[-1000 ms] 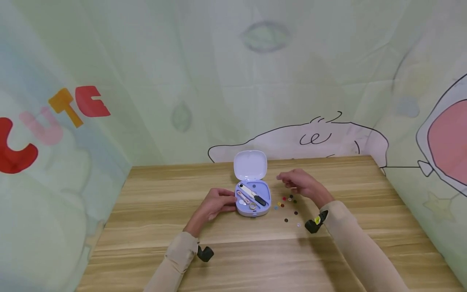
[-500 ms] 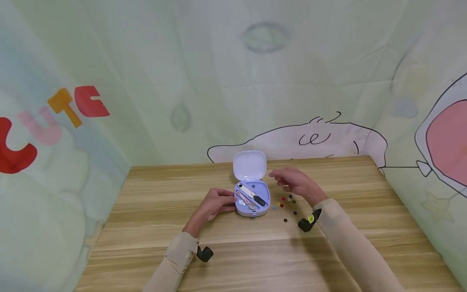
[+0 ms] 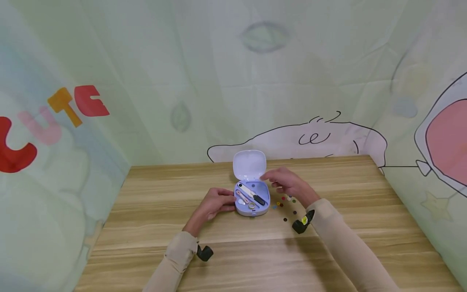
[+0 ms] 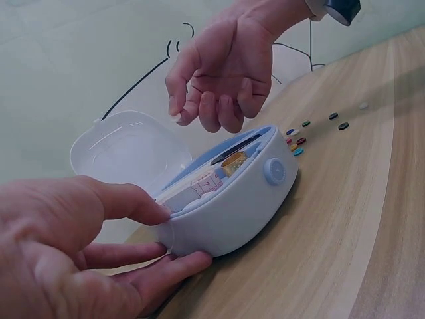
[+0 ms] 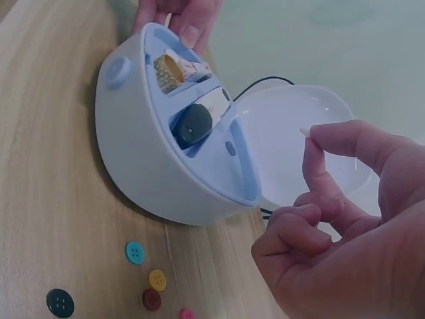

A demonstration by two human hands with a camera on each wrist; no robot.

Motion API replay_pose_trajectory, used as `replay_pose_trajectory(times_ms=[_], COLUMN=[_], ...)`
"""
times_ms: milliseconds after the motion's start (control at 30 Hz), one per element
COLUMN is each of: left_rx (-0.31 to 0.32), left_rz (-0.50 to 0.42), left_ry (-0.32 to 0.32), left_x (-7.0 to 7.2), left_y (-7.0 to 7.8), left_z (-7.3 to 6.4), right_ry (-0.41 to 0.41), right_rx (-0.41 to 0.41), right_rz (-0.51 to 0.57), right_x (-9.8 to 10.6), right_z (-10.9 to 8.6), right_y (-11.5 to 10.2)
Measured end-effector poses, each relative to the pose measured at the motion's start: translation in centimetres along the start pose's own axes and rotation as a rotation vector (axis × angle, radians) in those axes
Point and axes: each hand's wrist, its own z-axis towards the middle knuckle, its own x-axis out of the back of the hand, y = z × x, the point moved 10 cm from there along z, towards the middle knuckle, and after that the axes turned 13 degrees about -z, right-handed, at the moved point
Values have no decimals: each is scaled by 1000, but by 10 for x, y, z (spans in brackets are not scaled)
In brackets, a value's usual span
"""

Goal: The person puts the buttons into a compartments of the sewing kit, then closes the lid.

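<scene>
A pale blue-and-white sewing box [image 3: 251,213] stands on the table with its lid [image 3: 249,164] raised. My left hand [image 3: 215,202] holds the box's left side, thumb at the rim and fingers against the wall. My right hand [image 3: 288,184] hovers over the box's back right, pinching a small white button [image 5: 305,131], seen edge-on, between thumb and index finger. Inside the box lie a gold thimble [image 5: 169,72], a folded tape measure [image 4: 207,184], a white tool with a black handle [image 3: 259,200] and a grey button [image 5: 230,147] in the right compartment.
Several loose buttons lie on the wooden table [image 3: 164,215] right of the box, among them a blue button [image 5: 135,252], a yellow button [image 5: 157,280] and a dark button [image 5: 60,303]. A printed cloth backdrop [image 3: 164,81] rises behind the table.
My right hand has moved left, from beside the box to over its back right edge, still pinching. The left hand and the box have stayed in place.
</scene>
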Motion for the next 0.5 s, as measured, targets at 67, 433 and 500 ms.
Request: replay_pose_trajectory(times_ms=[67, 433, 500], left_rx=[-1, 6, 4], left_rz=[1, -1, 0], left_ry=[2, 1, 1], left_x=[0, 0, 0], left_y=[0, 1, 1], left_z=[0, -1, -1], right_ry=[7, 39, 43], right_rx=[3, -12, -14], right_rz=[-17, -150, -179], right_x=[-1, -2, -3], right_z=[0, 3, 4], right_y=[0, 3, 3])
